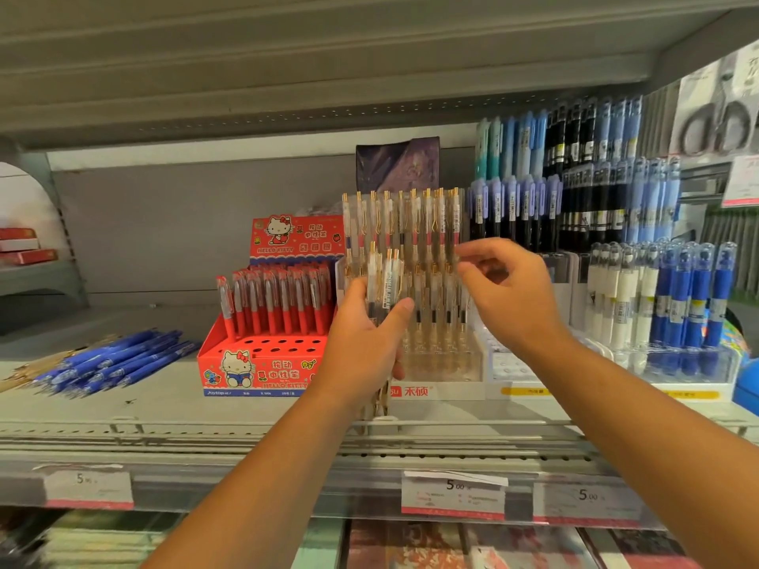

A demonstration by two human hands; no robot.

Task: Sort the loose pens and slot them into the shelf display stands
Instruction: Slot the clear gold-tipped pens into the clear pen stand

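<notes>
My left hand point(363, 342) grips a small bunch of clear pens with gold clips point(384, 281), upright, in front of a clear tiered display stand point(441, 363). That stand holds several matching gold-clip pens point(415, 223) in its rows. My right hand point(509, 289) hovers at the stand's right side with fingers loosely curled and nothing in it. A pile of loose blue pens point(119, 361) lies flat on the shelf at the left, with a few pale gold ones point(41, 365) beside it.
A red Hello Kitty box stand point(263, 367) with red pens and open holes sits left of the clear stand. Blue, black and white pens fill stands at the right point(665, 297). Price tags point(451, 494) line the shelf edge; another shelf hangs overhead.
</notes>
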